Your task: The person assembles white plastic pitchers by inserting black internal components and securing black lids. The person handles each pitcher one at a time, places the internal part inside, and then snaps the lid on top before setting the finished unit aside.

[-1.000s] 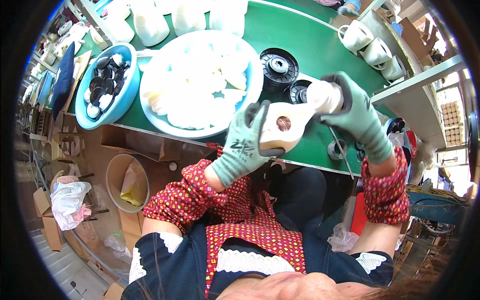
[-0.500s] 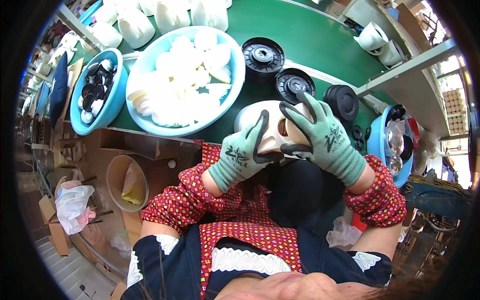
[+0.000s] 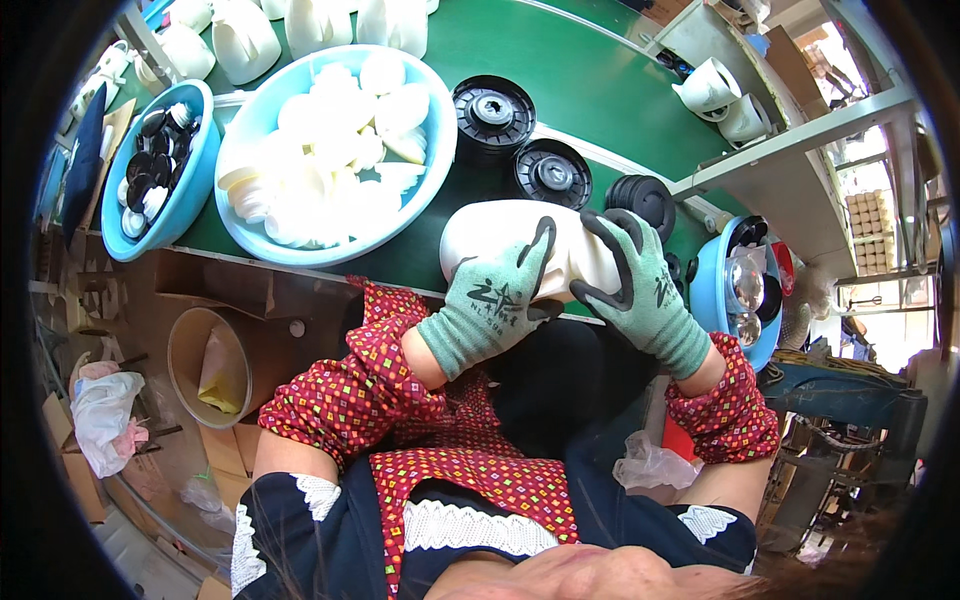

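A smooth white plastic jug body (image 3: 482, 228) lies on its side at the near edge of the green table, between my hands. Both hands wear green gloves with dark fingertips. My left hand (image 3: 497, 298) is closed round its near side, thumb and fingers apart across the surface. At its right end my right hand (image 3: 645, 285) grips with fingers over the top and thumb below. The end under my right fingers is mostly hidden. Just beyond stand stacked black ribbed discs (image 3: 553, 174), with a taller stack (image 3: 494, 112) behind them.
A big light-blue basin (image 3: 441, 150) holds white plastic parts. Left of it, a smaller basin (image 3: 207, 165) has black and white caps. Another blue basin (image 3: 708, 285) stands right, near more black discs (image 3: 642, 205). White jugs (image 3: 245, 42) line the back; a bin (image 3: 183, 350) stands below left.
The jug body has turned, so the round opening with a copper-coloured inside no longer shows. My right hand has shifted to its right end. The whole view has moved slightly.
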{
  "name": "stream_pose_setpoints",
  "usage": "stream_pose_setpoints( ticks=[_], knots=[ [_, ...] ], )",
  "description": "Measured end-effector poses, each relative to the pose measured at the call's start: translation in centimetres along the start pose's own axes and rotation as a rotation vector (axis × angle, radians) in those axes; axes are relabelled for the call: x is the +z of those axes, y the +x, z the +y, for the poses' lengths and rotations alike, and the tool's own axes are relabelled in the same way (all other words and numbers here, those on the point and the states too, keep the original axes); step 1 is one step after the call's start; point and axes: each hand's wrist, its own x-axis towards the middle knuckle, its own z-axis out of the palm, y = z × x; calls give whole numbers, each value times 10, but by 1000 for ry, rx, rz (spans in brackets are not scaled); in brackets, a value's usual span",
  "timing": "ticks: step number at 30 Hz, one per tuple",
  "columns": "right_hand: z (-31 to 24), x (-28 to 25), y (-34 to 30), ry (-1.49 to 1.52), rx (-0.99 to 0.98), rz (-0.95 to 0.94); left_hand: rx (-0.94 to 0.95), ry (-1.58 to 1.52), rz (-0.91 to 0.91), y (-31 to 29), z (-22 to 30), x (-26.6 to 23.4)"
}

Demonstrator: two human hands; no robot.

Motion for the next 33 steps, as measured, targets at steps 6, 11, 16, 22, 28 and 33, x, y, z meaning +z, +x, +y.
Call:
stream_pose_setpoints(
  ticks=[6, 11, 16, 22, 28, 33],
  knots=[
    [2, -9, 4, 130, -19, -64, 27, 34, -20, -1, -3, 6],
    [12, -14, 7, 112, -107, -100, -43, 3, -94, 5, 1, 3],
    [13, -21, 11, 10, -144, -149, -46, 14, -119, 6, -1, 5],
    [13, -24, 14, 41, -145, -203, -64, 0, -140, 7, -2, 2],
    [19, -23, 15, -45, -313, -239, -82, 21, -193, 8, -3, 3],
    [24, -25, 12, -65, -367, -273, -74, 55, -228, 11, -4, 3]
  ],
)
